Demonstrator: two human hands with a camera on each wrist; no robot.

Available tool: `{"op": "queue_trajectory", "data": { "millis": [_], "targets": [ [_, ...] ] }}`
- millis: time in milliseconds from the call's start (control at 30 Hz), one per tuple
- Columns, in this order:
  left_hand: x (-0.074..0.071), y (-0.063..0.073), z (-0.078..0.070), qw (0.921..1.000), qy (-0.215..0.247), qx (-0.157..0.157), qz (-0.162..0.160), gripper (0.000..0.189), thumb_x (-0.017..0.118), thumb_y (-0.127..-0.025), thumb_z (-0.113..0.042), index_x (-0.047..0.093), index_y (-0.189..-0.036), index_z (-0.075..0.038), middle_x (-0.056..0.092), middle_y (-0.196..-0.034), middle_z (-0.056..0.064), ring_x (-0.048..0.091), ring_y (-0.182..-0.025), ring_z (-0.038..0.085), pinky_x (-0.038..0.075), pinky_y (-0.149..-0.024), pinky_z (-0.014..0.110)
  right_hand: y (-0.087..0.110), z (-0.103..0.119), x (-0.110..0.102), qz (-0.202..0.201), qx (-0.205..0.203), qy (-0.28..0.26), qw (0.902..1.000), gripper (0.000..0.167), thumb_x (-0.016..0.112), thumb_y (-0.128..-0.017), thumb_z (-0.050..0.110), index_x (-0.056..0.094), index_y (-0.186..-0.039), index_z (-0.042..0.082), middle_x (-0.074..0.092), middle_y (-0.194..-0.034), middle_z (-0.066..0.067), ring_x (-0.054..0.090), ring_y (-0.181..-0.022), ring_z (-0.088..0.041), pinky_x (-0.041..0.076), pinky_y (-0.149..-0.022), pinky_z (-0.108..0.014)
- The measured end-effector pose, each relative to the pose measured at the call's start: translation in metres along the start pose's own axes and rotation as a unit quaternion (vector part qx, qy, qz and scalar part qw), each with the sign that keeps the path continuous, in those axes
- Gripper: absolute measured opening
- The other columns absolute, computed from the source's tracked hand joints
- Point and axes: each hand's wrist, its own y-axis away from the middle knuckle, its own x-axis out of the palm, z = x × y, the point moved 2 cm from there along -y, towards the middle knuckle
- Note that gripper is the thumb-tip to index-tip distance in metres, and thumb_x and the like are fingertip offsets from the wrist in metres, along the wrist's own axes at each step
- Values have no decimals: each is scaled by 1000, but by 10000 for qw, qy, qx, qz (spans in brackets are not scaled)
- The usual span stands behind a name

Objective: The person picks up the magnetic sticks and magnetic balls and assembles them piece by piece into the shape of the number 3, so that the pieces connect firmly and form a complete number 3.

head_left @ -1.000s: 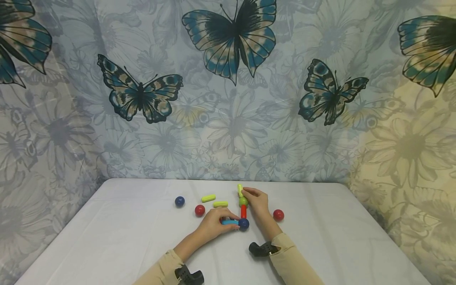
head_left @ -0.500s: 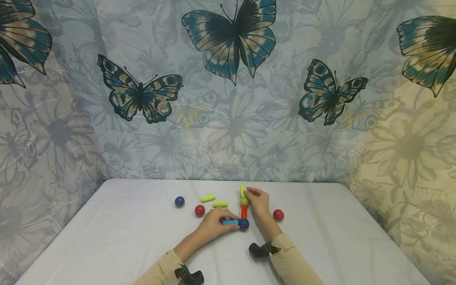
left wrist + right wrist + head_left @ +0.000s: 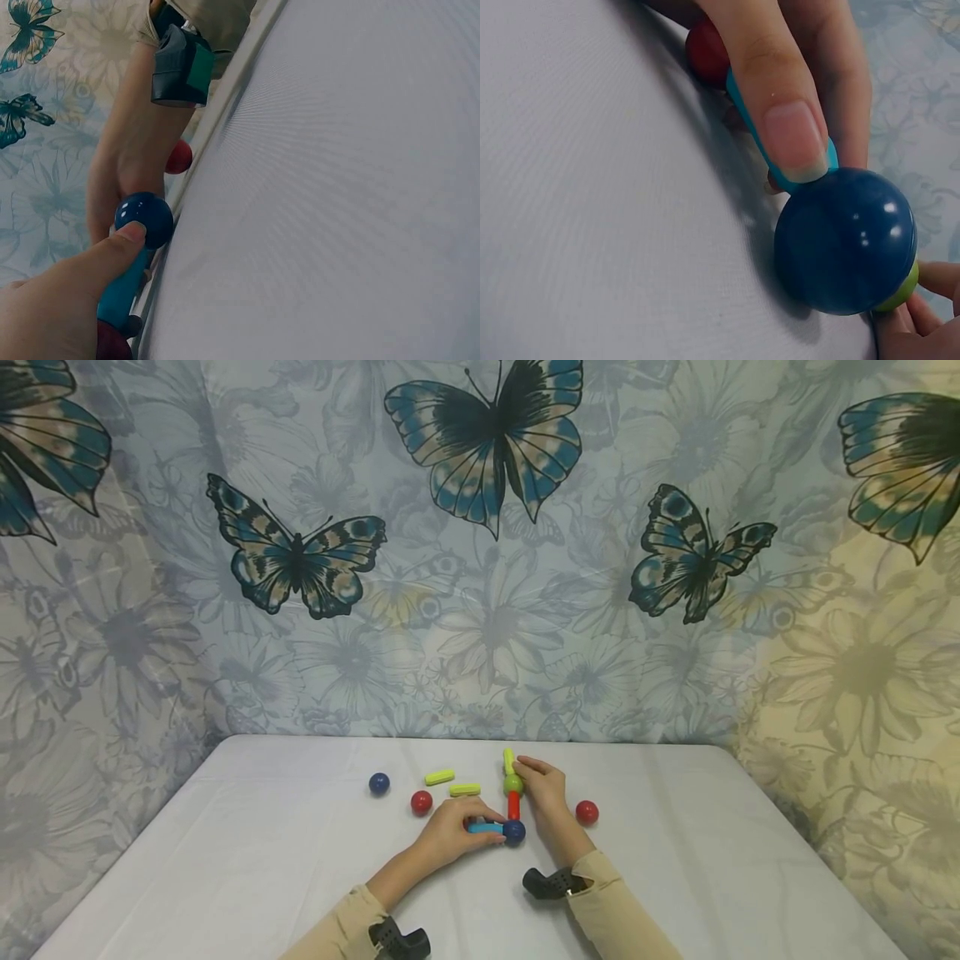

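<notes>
In the head view my left hand (image 3: pixel 448 828) grips a light blue rod (image 3: pixel 486 828) between thumb and fingers. A dark blue ball (image 3: pixel 514 832) joins its right end; a dark red ball (image 3: pixel 707 54) shows at its other end in the right wrist view. From the blue ball a red rod (image 3: pixel 513 805) runs away to a green ball (image 3: pixel 513 785), which bears a yellow-green rod (image 3: pixel 508 762) on its far side. My right hand (image 3: pixel 546 787) pinches that yellow-green rod near the green ball. My left thumb (image 3: pixel 112 259) lies against the blue ball in the left wrist view.
Left of the joined pieces lie two loose yellow-green rods, one farther back (image 3: pixel 439 777) and one nearer (image 3: pixel 465 790). A red ball (image 3: pixel 422 802) and a blue ball (image 3: pixel 379 784) sit beyond them. Another red ball (image 3: pixel 587 812) rests right of my right forearm on the white-covered table (image 3: pixel 697 852).
The yellow-green rod's tip, slanted left a second ago, stands slightly farther right and straighter, with my right fingers shifted a little with it. My left hand keeps its hold unchanged.
</notes>
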Motion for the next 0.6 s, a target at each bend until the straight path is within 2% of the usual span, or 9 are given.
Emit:
{"op": "queue_trajectory", "data": {
  "millis": [433,600],
  "targets": [
    [0,0,0,10000,19,-7,-6,24,80,-79,-36,76,-102,-27,70,-85,-11,48,-67,-1,44,-59,14,3,0,-2,110,-172,-37,9998,36,66,-91,14,63,-124,-1,58,-132,-23,60,-117,-27,51,-102,-35],
    [0,0,-1,10000,-8,36,-26,24,80,-79,-36,77,-101,-27,70,-84,-10,48,-67,-2,44,-60,14,5,2,-7,235,-399,-63,9989,38,68,-91,16,63,-124,-1,60,-131,-21,63,-108,-19,54,-93,-24]
  ]
}}
